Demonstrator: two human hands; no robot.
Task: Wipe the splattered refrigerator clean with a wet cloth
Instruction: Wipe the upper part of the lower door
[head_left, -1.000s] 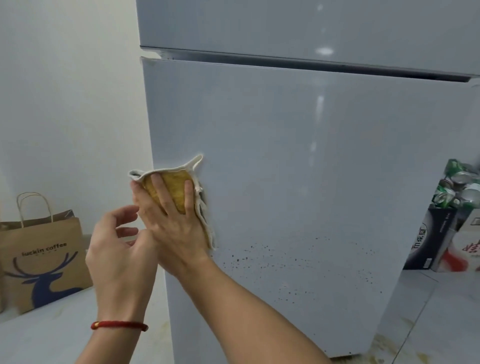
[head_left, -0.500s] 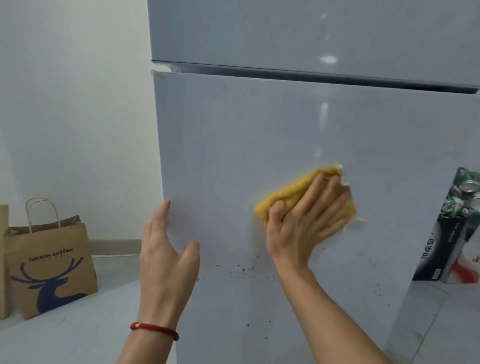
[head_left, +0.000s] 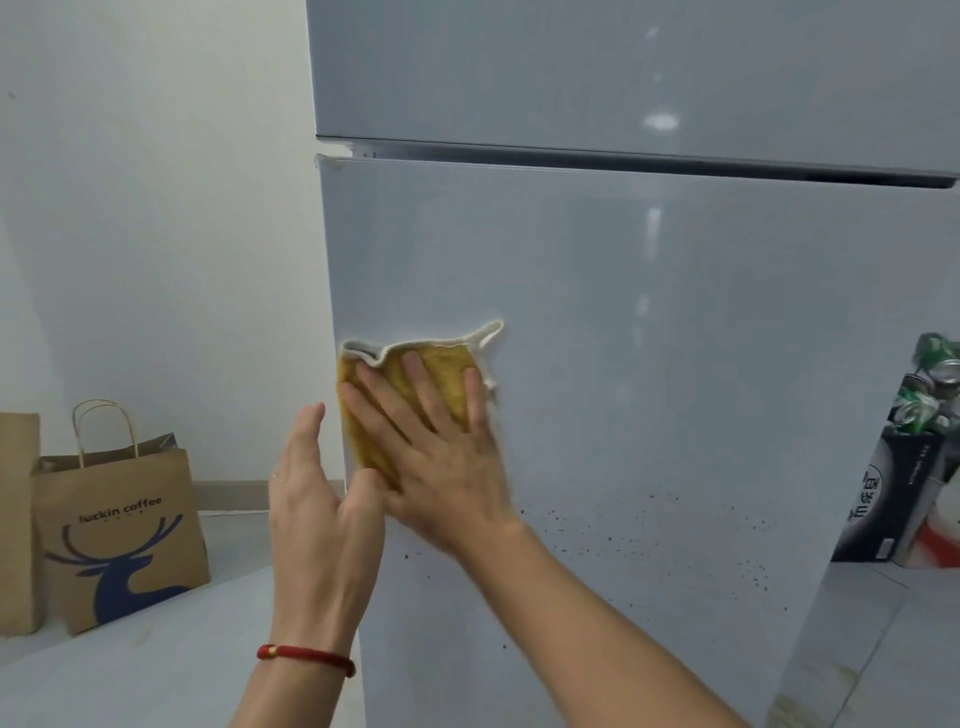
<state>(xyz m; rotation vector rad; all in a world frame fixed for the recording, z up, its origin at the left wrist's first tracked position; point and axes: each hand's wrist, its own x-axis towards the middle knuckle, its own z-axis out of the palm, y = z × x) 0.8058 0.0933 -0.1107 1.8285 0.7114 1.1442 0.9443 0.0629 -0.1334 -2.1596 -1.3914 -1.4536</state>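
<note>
A grey refrigerator (head_left: 649, 322) fills the middle and right of the view, its lower door dotted with small dark splatters (head_left: 623, 540) across the lower part. My right hand (head_left: 441, 457) presses a yellow cloth (head_left: 447, 374) with a white hem flat against the lower door, close to the door's left edge. The fingers are spread over the cloth. My left hand (head_left: 317, 525), with a red cord on the wrist, is open at the door's left edge, just left of the cloth, holding nothing.
A brown paper bag (head_left: 124, 535) with a blue deer print stands on the floor at the left against the white wall, another bag (head_left: 18, 519) beside it. A dark box (head_left: 883, 499) filled with green cans (head_left: 930, 389) stands right of the refrigerator.
My right hand has swept the cloth from the middle of the door back left to its edge. My left hand has stayed at the door's left edge.
</note>
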